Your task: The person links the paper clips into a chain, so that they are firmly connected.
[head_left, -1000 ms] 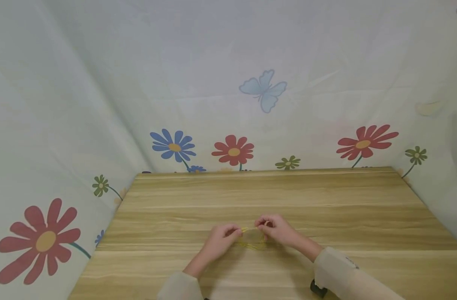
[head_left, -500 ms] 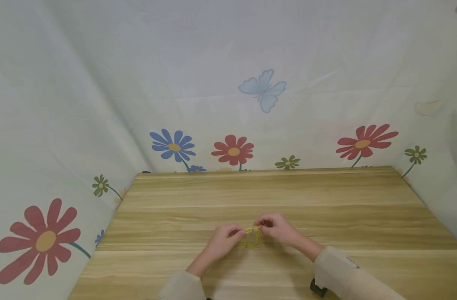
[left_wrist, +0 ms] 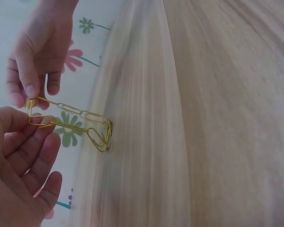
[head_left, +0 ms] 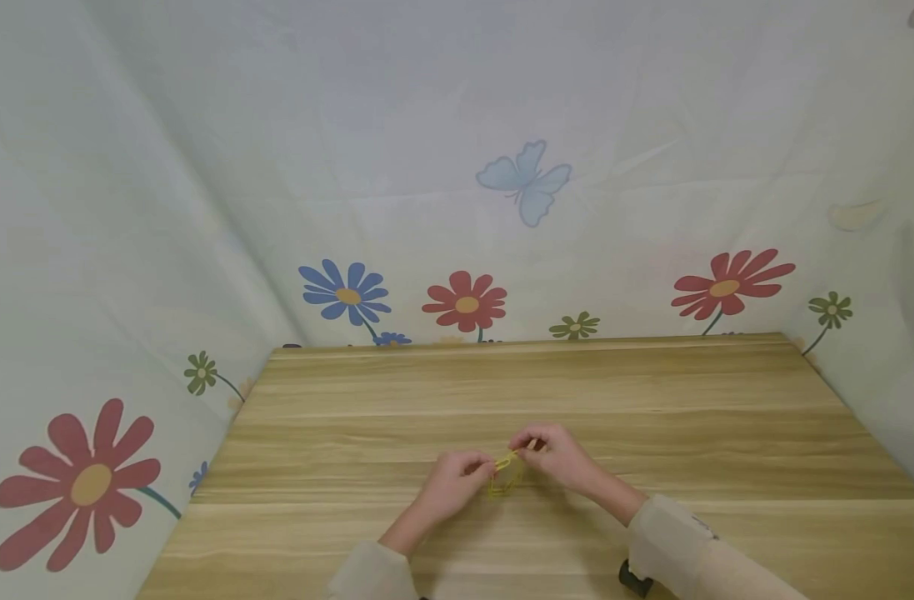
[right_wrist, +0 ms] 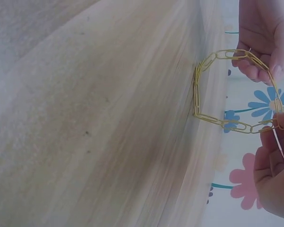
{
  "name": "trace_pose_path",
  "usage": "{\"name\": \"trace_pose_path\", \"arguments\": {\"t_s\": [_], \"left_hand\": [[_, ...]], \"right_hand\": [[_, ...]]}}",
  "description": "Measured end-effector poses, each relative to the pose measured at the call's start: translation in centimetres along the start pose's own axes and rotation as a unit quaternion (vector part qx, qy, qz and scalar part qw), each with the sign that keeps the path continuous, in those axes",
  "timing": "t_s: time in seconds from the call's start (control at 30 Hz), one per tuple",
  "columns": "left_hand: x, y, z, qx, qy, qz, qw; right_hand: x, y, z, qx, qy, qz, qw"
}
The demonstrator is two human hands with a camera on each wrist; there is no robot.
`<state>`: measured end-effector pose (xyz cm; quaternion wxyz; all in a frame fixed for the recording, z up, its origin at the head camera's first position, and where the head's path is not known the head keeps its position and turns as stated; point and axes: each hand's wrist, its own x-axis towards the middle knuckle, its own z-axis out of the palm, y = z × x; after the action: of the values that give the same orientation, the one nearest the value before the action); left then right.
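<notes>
A chain of yellow paper clips hangs in a loop between the two hands, its lower part down at the tabletop. In the head view my left hand pinches one end clip between thumb and index finger. My right hand pinches the other end between thumb and fingertips, just to the right and slightly farther away. The two ends of the paper clip chain meet close together at the fingertips in the left wrist view. The remaining fingers of the left hand are loosely bent below the clip.
The wood-grain table lies under both hands. A pale cloth printed with flowers and a butterfly hangs behind it and along the sides. A dark object shows by the right sleeve near the front.
The left hand has moved right, toward the right hand, which has stayed nearly in place. The chain's two ends have come together, and its hanging loop has narrowed in the head view.
</notes>
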<state>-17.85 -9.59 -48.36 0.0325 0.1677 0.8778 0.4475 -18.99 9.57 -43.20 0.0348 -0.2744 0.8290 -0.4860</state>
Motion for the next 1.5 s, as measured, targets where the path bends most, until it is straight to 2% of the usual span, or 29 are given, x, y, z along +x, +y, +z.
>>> {"name": "trace_pose_path", "arguments": {"t_s": [0.27, 0.5, 0.63, 0.83, 0.97, 1.07, 1.2, 1.33, 1.43, 1.5], "left_hand": [[0.2, 0.1, 0.4, 0.004, 0.012, -0.007, 0.9999], [0.2, 0.5, 0.3, -0.009, 0.016, -0.020, 0.9996], [0.2, 0.6, 0.4, -0.015, 0.012, -0.032, 0.9993], [0.2, 0.5, 0.5, -0.009, 0.019, -0.029, 0.9994], [0.3, 0.5, 0.6, -0.013, 0.020, -0.033, 0.9992], [0.3, 0.5, 0.6, -0.018, 0.019, -0.037, 0.9990], [0.2, 0.6, 0.6, -0.028, 0.016, -0.041, 0.9986], [0.2, 0.7, 0.6, -0.035, 0.009, -0.042, 0.9984], [0.2, 0.7, 0.6, -0.035, 0.007, -0.037, 0.9987], [0.2, 0.7, 0.7, -0.034, 0.005, -0.036, 0.9988]], "right_hand": [[0.0, 0.1, 0.1, 0.015, 0.004, -0.015, 0.9998], [0.4, 3.0, 0.7, 0.025, 0.000, -0.020, 0.9995], [0.4, 3.5, 0.8, 0.027, 0.001, -0.030, 0.9992], [0.4, 3.4, 0.8, 0.032, -0.001, -0.023, 0.9992], [0.2, 1.9, 0.5, 0.021, -0.003, -0.018, 0.9996], [0.2, 1.6, 0.5, 0.014, -0.006, -0.020, 0.9997], [0.4, 3.3, 0.8, 0.021, 0.001, -0.058, 0.9981], [0.6, 4.4, 1.1, 0.026, 0.005, -0.118, 0.9926], [0.6, 4.3, 1.2, 0.017, 0.001, -0.111, 0.9937], [0.5, 3.7, 1.1, 0.009, -0.004, -0.079, 0.9968]]}}
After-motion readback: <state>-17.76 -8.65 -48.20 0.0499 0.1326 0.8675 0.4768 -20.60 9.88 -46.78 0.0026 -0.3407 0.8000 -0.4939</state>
